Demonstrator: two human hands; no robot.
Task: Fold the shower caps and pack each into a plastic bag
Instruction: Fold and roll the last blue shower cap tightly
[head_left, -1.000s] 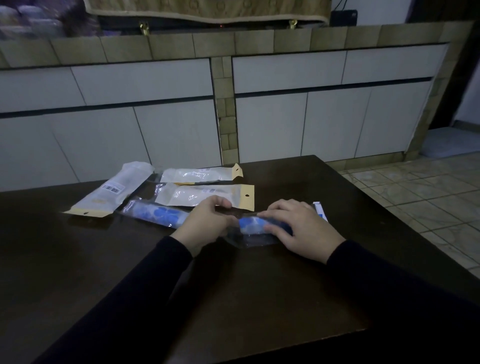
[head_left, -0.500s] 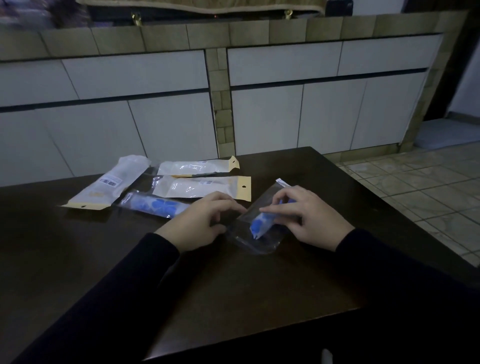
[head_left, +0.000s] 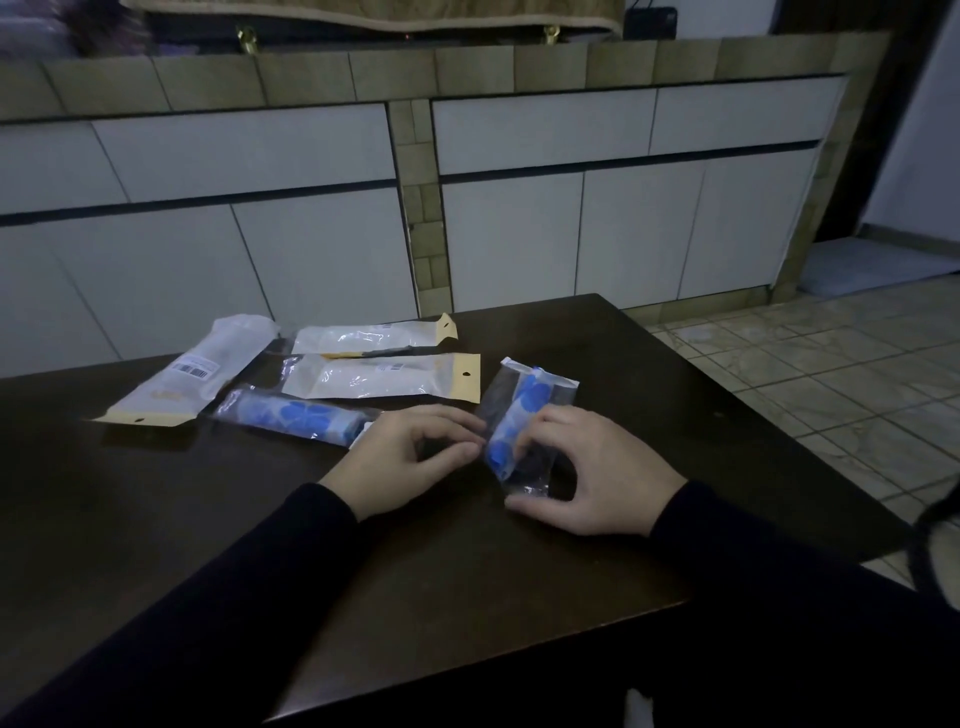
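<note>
1. Blue-patterned shower cap (head_left: 519, 415), folded into a narrow roll, sits inside a clear plastic bag (head_left: 524, 431) that now points away from the person. A second ago the same bag lay crosswise under both hands, so it has been swung about a quarter turn.
2. The right hand (head_left: 597, 470) holds the bag's near end, fingers (head_left: 548, 418) curled over the top and thumb under the lower corner. The left hand (head_left: 410, 457) has its curled fingers brought together at the bag's left edge; whether they actually pinch the film I cannot tell.
3. My reading: the cap is in, and the turn brings an end of the bag round for closing. The flap at the far end looks unsealed, though the dim light makes that uncertain.
4. A second packed cap (head_left: 296, 418) lies just left of the left hand, so at least two are bagged.
5. Behind it lie three white packets with tan header strips (head_left: 379, 382), two side by side and one angled off to the left.
6. All of this rests on a dark brown wooden worktop (head_left: 415, 571).
7. Beyond it stand pale cabinet doors (head_left: 519, 234) under a tan tiled ledge, and a tiled floor (head_left: 831, 364) runs off to the right. The room is poorly lit.
</note>
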